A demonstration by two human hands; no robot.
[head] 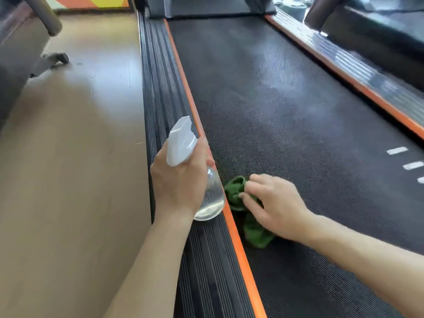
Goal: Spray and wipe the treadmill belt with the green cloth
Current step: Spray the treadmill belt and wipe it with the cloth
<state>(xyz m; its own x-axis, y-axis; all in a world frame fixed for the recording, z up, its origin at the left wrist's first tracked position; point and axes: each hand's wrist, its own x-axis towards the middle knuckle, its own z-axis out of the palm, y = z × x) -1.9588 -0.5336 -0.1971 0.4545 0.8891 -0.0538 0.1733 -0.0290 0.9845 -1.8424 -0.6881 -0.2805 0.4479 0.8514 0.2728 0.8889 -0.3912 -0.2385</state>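
Looking down from my head camera, my left hand grips a clear spray bottle around its neck, fingers curled tight under the white trigger head, whose nozzle points up and away along the treadmill. The bottle's round base hangs over the ribbed black side rail on the left of the machine, just beside the orange trim strip that borders the treadmill belt. I cannot tell whether the base touches the rail. My right hand lies on the green cloth, which sits crumpled on the belt hard against that orange strip; my fingertips press into the bunched top of it, while a loose tail of the cloth shows below my palm. The cloth lies between my two hands, near the bottle's lower half on the other side of the strip. Farther up the belt a pale, hazy patch shows on the dark textured surface. White dashes mark the belt at the right edge, and wooden flooring runs along the left of the treadmill.
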